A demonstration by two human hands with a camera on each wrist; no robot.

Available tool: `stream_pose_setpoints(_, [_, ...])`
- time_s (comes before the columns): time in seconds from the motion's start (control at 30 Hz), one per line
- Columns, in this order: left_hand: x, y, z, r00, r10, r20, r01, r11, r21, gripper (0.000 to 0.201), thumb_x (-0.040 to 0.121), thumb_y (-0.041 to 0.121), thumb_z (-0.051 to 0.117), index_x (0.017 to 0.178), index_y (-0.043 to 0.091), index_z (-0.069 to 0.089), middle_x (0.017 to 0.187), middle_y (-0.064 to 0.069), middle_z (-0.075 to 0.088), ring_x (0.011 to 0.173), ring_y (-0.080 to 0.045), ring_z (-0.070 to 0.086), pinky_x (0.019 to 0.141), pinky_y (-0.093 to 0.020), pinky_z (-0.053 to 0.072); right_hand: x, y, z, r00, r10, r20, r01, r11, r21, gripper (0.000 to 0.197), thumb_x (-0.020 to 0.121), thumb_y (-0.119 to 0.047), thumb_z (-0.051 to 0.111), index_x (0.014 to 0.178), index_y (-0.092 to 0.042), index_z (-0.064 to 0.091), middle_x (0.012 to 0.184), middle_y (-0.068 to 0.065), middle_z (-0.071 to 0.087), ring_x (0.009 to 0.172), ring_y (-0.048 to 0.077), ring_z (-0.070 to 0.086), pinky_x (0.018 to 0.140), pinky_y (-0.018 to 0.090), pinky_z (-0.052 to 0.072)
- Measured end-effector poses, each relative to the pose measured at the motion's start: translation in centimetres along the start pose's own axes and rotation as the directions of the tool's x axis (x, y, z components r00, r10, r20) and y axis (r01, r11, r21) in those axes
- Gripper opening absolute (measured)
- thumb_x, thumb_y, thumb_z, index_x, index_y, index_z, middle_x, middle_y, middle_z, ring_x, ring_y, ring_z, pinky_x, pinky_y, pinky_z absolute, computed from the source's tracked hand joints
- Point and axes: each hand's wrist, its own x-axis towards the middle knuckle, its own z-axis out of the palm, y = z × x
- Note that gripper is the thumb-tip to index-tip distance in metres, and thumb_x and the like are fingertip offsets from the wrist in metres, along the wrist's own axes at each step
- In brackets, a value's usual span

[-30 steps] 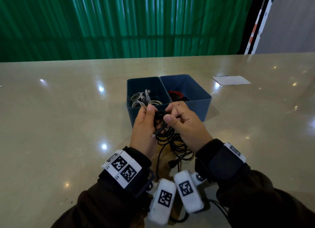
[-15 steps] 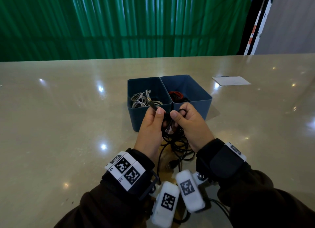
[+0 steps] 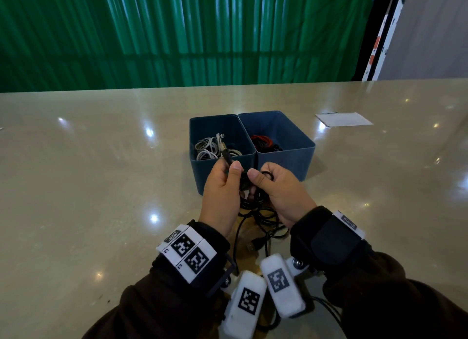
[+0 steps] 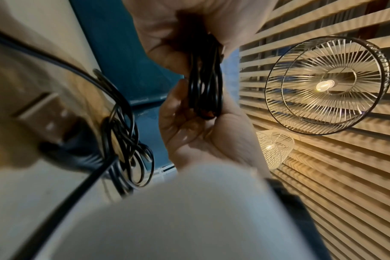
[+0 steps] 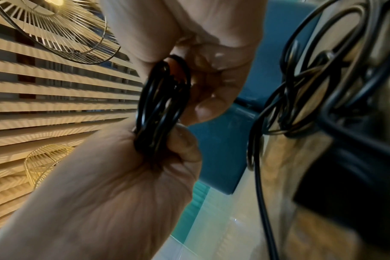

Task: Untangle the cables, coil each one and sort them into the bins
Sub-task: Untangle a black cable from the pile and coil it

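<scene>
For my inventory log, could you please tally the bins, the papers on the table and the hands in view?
Bins: 2, the left bin and the right bin
Paper: 1
Hands: 2, the left hand and the right hand
Total: 5

1. Two dark blue rectangular plastic bins [image 3: 283,136], side by side, touching.
2. Two bare hands: left hand [image 3: 221,191], right hand [image 3: 281,191].
3. One black cable bundle [image 4: 205,84], strand count unclear.
4. One white paper sheet [image 3: 343,118].
5. Two round wire-spoked ceiling lamps [image 4: 327,82].
</scene>
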Motion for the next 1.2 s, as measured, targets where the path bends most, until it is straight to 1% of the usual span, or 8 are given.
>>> stream_pose_setpoints(0.27, [0.2, 0.0, -0.3, 0.999, -0.029, 0.02, 0.028, 0.998, 0.057, 0.024, 0.1, 0.022, 0.042, 0.081, 0.016, 0.055, 0.078, -0.004, 0.059, 0.073, -0.016, 0.056, 0.067, -0.036, 0.048, 0.3, -0.6, -1.1, 0.987, 0.103, 0.121, -0.1, 0.994, -0.036, 0.041, 0.078, -0.016, 0.074, 0.057, -0.021, 0.039, 0.054, -0.002, 0.048, 0.073, 0.028, 0.05, 0.067, 0.041, 0.04])
stream_pose_setpoints(0.43, [0.3, 0.1, -0.5, 0.999, 0.036, 0.018, -0.038, 0.99, 0.137, 0.025, 0.101, 0.024, 0.039, 0.081, 0.023, 0.055, 0.082, -0.006, 0.059, 0.077, -0.022, 0.056, 0.073, -0.044, 0.049, 0.0, -0.9, -0.4, 0.983, 0.15, 0.106, -0.159, 0.983, 0.086, 0.039, 0.083, 0.003, 0.062, 0.061, -0.015, 0.034, 0.051, -0.002, 0.049, 0.053, 0.012, 0.053, 0.055, 0.024, 0.048])
stream_pose_setpoints(0.53, [0.4, 0.1, -0.5, 0.996, 0.075, 0.044, -0.082, 0.977, 0.195, 0.024, 0.101, 0.022, 0.039, 0.082, 0.023, 0.054, 0.078, 0.0, 0.058, 0.073, -0.018, 0.055, 0.072, -0.043, 0.049, 0.0, -0.9, -0.2, 0.986, 0.157, 0.063, -0.163, 0.981, 0.102, 0.039, 0.083, 0.004, 0.06, 0.061, -0.016, 0.034, 0.051, -0.004, 0.049, 0.056, 0.014, 0.053, 0.055, 0.025, 0.048])
stream_pose_setpoints(0.7, [0.4, -0.2, -0.7, 0.99, 0.103, 0.091, -0.125, 0.954, 0.274, 0.019, 0.1, 0.024, 0.041, 0.095, 0.014, 0.057, 0.086, -0.003, 0.063, 0.082, -0.023, 0.061, 0.078, -0.048, 0.053, 0.1, -0.7, -0.4, 0.998, -0.006, -0.07, -0.007, 0.984, -0.178, 0.037, 0.08, 0.003, 0.064, 0.067, -0.017, 0.035, 0.06, -0.001, 0.04, 0.061, 0.017, 0.042, 0.06, 0.032, 0.039])
stream_pose_setpoints(0.93, [0.3, -0.3, -0.5, 0.995, 0.074, 0.06, -0.081, 0.989, 0.127, 0.02, 0.1, 0.017, 0.041, 0.092, 0.013, 0.059, 0.073, 0.001, 0.058, 0.061, -0.006, 0.053, 0.063, -0.027, 0.046, -0.2, -1.4, -0.7, 0.992, -0.102, 0.071, 0.123, 0.868, -0.481, 0.036, 0.081, -0.001, 0.062, 0.073, -0.02, 0.032, 0.068, -0.001, 0.04, 0.065, 0.011, 0.041, 0.061, 0.027, 0.037])
stream_pose_setpoints(1.07, [0.2, 0.0, -0.5, 0.998, -0.005, 0.066, 0.012, 0.995, -0.101, 0.023, 0.101, 0.017, 0.039, 0.091, 0.013, 0.059, 0.07, -0.004, 0.062, 0.065, -0.014, 0.058, 0.067, -0.037, 0.052, -0.4, -1.4, -0.3, 0.985, 0.037, 0.166, -0.04, 0.999, 0.017, 0.021, 0.091, 0.002, 0.05, 0.09, -0.017, 0.041, 0.074, 0.005, 0.051, 0.069, 0.017, 0.049, 0.07, 0.029, 0.044])
stream_pose_setpoints(1.13, [0.4, 0.2, -0.6, 0.994, -0.037, 0.102, 0.06, 0.971, -0.23, 0.024, 0.102, 0.017, 0.034, 0.094, 0.009, 0.056, 0.064, -0.004, 0.059, 0.059, -0.013, 0.056, 0.063, -0.033, 0.049, -0.5, -1.6, -0.3, 0.97, 0.064, 0.234, -0.129, 0.952, 0.277, 0.009, 0.093, -0.015, 0.049, 0.102, -0.017, 0.047, 0.072, -0.001, 0.058, 0.069, 0.015, 0.051, 0.064, 0.026, 0.045])
stream_pose_setpoints(1.2, [0.8, 0.1, -0.9, 0.992, -0.056, 0.112, 0.09, 0.939, -0.331, 0.028, 0.103, 0.018, 0.031, 0.093, 0.009, 0.056, 0.076, -0.01, 0.061, 0.071, -0.018, 0.058, 0.068, -0.035, 0.048, -0.5, -1.7, -0.6, 0.951, 0.068, 0.301, -0.166, 0.935, 0.314, 0.024, 0.097, -0.03, 0.036, 0.114, -0.018, 0.049, 0.085, -0.003, 0.063, 0.071, 0.012, 0.056, 0.055, 0.022, 0.043])
